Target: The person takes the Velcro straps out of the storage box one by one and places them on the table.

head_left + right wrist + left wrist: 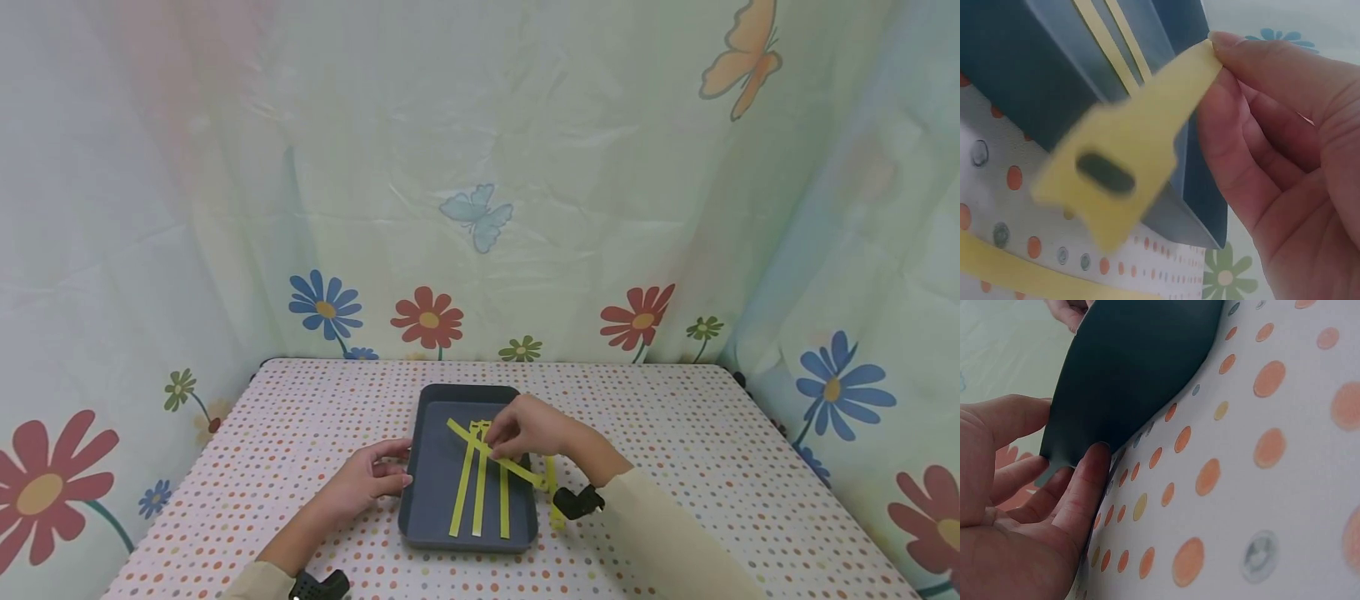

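Note:
A dark grey-blue tray (431, 487) lies on the spotted table. My left hand (360, 479) holds its left wall, with fingers at the rim and the thumb against the outside in the left wrist view (1085, 475). Above the tray, my right hand (534, 427) pinches a yellow cable tie (521, 471) between thumb and fingers. The tie's wide slotted head (1079, 190) hangs toward the camera in the right wrist view. Inside the tray, three yellow cable ties (480, 500) lie lengthwise, roughly side by side, their far ends partly hidden behind the right hand.
More yellow cable tie material (552, 471) lies on the table just right of the tray, partly covered by the right wrist. A white tablecloth with coloured dots (337, 408) covers the table. Flowered curtains (525, 275) hang behind it and at both sides.

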Action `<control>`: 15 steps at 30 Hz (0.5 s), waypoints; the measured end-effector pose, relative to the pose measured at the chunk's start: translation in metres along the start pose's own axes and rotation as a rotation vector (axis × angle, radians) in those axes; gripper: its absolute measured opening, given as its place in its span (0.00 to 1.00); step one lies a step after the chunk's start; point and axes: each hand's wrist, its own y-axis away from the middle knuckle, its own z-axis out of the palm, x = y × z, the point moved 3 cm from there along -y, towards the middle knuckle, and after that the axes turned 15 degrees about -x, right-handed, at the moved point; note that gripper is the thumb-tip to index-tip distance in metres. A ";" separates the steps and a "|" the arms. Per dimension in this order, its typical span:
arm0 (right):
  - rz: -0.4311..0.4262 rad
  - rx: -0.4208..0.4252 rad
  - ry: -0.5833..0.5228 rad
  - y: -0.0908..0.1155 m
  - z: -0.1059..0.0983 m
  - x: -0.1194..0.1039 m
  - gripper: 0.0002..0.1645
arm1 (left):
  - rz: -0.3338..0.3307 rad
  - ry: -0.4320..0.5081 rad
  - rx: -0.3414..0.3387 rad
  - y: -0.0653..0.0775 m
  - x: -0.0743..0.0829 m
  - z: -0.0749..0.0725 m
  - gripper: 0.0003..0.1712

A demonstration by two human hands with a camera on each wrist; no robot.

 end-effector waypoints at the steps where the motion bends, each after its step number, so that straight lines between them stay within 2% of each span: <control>1: -0.003 0.006 -0.008 0.001 0.001 0.000 0.09 | -0.001 0.000 0.000 0.000 0.000 0.000 0.40; 15: -0.021 0.082 -0.106 0.017 0.005 0.004 0.16 | 0.001 0.009 0.000 0.000 0.001 0.001 0.41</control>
